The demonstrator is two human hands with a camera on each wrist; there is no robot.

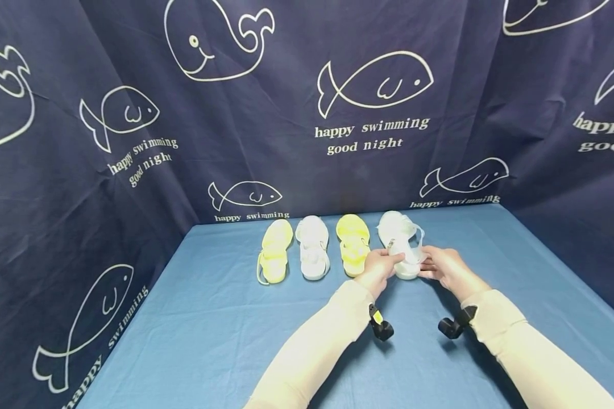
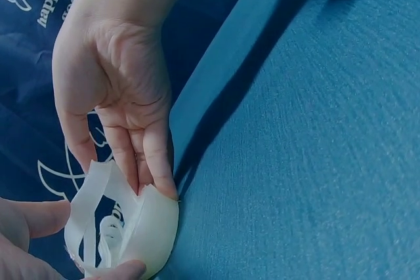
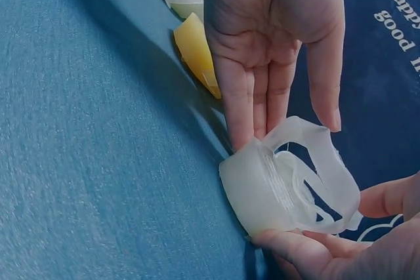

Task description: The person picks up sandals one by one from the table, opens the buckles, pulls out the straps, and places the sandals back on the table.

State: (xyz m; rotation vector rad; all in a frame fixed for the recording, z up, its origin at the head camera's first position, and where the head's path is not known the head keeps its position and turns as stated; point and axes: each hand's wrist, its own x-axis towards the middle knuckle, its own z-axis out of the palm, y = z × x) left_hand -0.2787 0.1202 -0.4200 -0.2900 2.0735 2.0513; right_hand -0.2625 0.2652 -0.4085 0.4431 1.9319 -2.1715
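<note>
A translucent white sandal [image 1: 398,241], the rightmost in a row, lies toe toward the back wall with its heel toward me. At its left side is my left hand [image 1: 377,268], gripping the heel end between thumb and fingers. My right hand [image 1: 446,267] holds the right side of the heel, thumb at the strap, fingers nearly straight along the sole. Up close in the left wrist view, the heel of the white sandal [image 2: 154,227] shows between both hands. The right wrist view shows its heel strap [image 3: 315,139] standing up in a loop.
To the left stand a yellow sandal [image 1: 353,241], a white sandal [image 1: 313,244] and another yellow sandal [image 1: 274,250], side by side. Blue cloth [image 1: 225,346] covers the table. Dark blue curtains [image 1: 286,142] with fish drawings rise behind and at both sides.
</note>
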